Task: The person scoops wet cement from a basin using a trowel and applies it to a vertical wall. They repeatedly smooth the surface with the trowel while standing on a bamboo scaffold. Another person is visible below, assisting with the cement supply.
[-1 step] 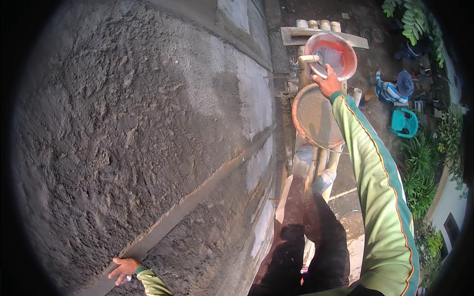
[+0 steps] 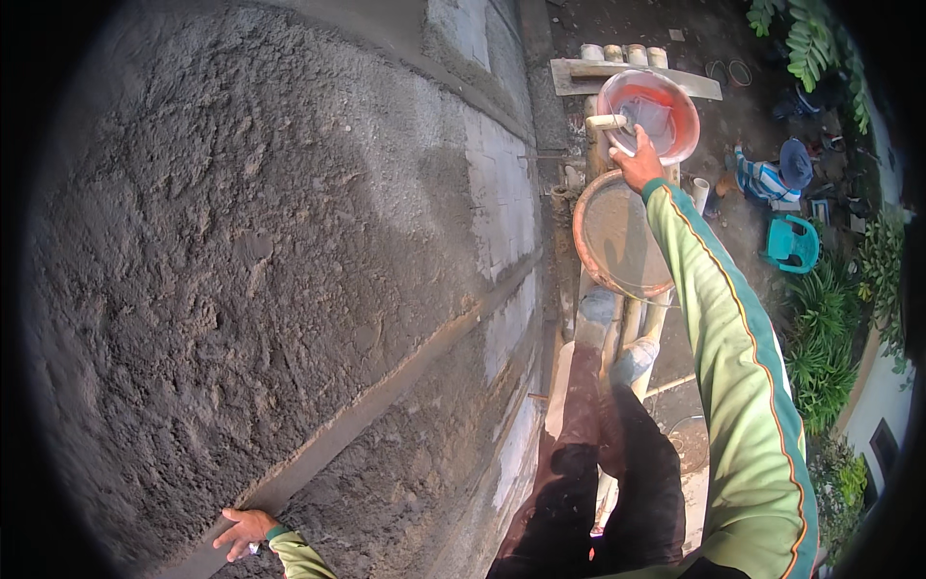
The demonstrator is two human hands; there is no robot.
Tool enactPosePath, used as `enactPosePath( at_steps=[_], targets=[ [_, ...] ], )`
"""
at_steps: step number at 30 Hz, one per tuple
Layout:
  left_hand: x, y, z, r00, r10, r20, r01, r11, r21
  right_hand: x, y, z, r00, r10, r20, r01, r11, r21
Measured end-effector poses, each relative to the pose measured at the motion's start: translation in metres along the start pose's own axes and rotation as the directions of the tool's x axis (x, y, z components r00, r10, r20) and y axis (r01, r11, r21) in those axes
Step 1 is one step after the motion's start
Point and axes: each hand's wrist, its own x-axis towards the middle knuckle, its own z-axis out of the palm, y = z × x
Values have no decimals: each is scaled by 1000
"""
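My left hand lies with spread fingers on a smooth band across the rough plastered wall. A small white thing shows by its palm, too indistinct to name. My right hand is at the near rim of a pinkish bucket, fingers apart, close to the pale handle of a tool inside. Beneath that hand and forearm sits a wide round tub with grey wet mix.
My feet stand on bamboo scaffold poles alongside the wall, a board crossing the far end. Down at the right are a seated person in blue stripes and a hat, a turquoise chair and plants.
The view has shifted very slightly, with the containers a little lower in it. My hands stay in nearly the same places.
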Motion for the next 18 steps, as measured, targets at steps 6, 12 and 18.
enactPosePath(
  at_steps=[6, 12, 18],
  targets=[
    [-15, 6, 5, 999, 2, -36, -3, 1000, -4, 79, 27, 24, 1000, -22, 20, 17, 976, 219],
    [4, -7, 23, 974, 59, -219, 5, 960, 279, 90, -2, -98, 939, 320, 126, -266, 443, 856],
    [-22, 56, -17, 989, 145, 8, -144, 968, 204, 0, 12, -206, 864, 500, 53, -139, 136, 981]
  ],
)
